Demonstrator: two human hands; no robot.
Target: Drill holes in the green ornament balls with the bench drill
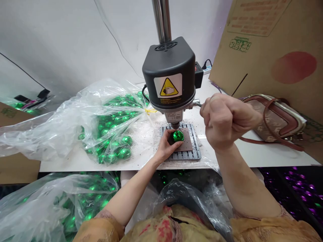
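Observation:
A black drill press (169, 72) with a yellow warning label stands on the white table. Under its chuck a shiny green faceted ball (178, 135) sits on a brown board (187, 145) over the slotted metal base (196, 153). My left hand (167, 144) grips the ball from its left side, thumb in front and fingers behind. My right hand (224, 117) is closed in a fist around the feed lever (198, 104) on the press's right side. Most of the lever is hidden inside the fist. The drill tip meets or nearly meets the ball's top; I cannot tell which.
A clear plastic bag (75, 104) of green balls, with a yellow tie, lies left on the table. Another bag of green balls (85, 208) is below. A large cardboard box (262, 43) and a brown handbag (280, 117) stand right. Purple shiny pieces (297, 185) lie lower right.

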